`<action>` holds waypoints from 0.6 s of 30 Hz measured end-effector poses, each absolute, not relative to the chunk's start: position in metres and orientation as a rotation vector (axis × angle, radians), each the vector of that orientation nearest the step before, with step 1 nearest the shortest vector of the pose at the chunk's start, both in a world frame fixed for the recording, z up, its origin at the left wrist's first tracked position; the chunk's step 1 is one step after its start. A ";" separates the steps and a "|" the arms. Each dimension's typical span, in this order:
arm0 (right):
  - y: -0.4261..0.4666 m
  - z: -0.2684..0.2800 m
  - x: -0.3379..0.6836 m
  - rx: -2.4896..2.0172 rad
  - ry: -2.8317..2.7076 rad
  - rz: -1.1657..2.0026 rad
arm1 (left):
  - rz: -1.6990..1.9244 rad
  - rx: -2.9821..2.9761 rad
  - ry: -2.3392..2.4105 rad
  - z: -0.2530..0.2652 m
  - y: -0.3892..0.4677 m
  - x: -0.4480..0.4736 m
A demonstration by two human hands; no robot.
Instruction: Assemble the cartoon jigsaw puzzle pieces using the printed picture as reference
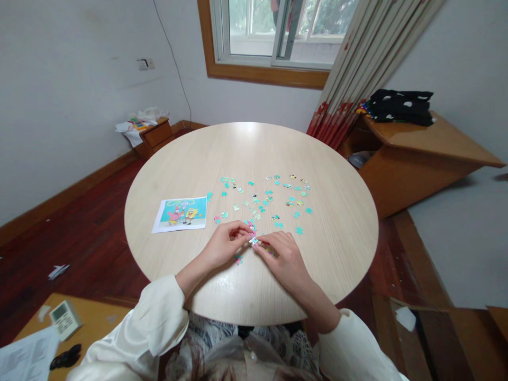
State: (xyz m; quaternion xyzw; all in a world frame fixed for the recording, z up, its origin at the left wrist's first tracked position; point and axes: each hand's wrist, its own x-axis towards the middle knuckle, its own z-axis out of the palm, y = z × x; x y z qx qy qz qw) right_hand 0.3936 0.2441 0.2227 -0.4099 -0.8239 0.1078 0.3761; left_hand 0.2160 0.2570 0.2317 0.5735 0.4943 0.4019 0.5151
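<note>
My left hand [228,242] and my right hand [283,256] meet near the front middle of the round table. Between their fingertips is a small pale blue and pink jigsaw piece [254,241], pinched from both sides. More pink pieces touch or lie by my left fingertips; whether they are joined to it is too small to tell. Below my left hand lies a loose pink and teal jigsaw piece [238,260]. A few pieces are partly hidden under my right hand. To the left rests a printed cartoon picture [184,214] on white paper.
Several loose teal, yellow and white jigsaw pieces [299,230] are scattered over the middle of the round table [246,145]. A wooden desk [420,159] with dark folded cloth stands at the right. At lower left, another surface holds a small white device [65,320] and papers.
</note>
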 end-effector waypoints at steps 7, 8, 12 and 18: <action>0.244 0.222 0.394 -1.032 -2.101 0.208 | 0.917 1.332 1.131 0.229 0.253 0.212; 0.244 0.223 0.394 -1.030 -2.105 0.200 | 0.912 1.331 1.123 0.229 0.253 0.212; 0.244 0.224 0.394 -1.025 -2.108 0.189 | 0.906 1.351 1.124 0.230 0.252 0.212; 0.244 0.223 0.394 -1.018 -2.106 0.190 | 0.919 1.377 1.113 0.229 0.252 0.211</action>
